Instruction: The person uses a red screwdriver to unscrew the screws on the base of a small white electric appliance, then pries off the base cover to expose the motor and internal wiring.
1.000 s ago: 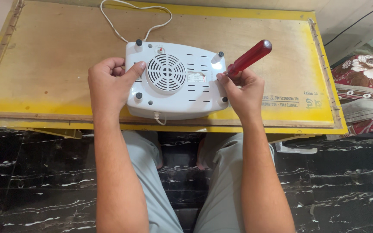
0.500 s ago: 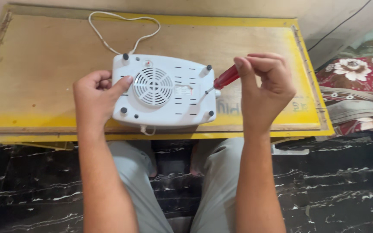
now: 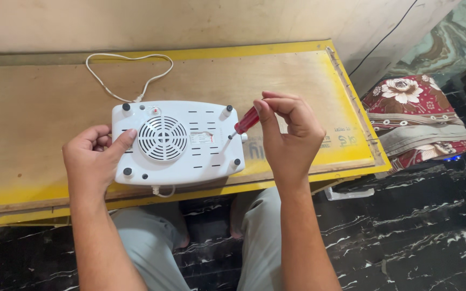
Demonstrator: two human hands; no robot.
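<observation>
Hands at work: your left hand steadies the upturned white appliance near the yellow-edged board's near edge, while your right hand pinches the red-handled screwdriver, angled onto its right side.

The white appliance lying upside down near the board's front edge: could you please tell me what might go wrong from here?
1. The white appliance sits close to the wooden board's front edge, steadied only by the left hand; a hard push might slide it off.
2. The right hand holds the red screwdriver at a slant, so its tip could slip and scratch the casing.
3. The white cord loops behind and could snag.
</observation>
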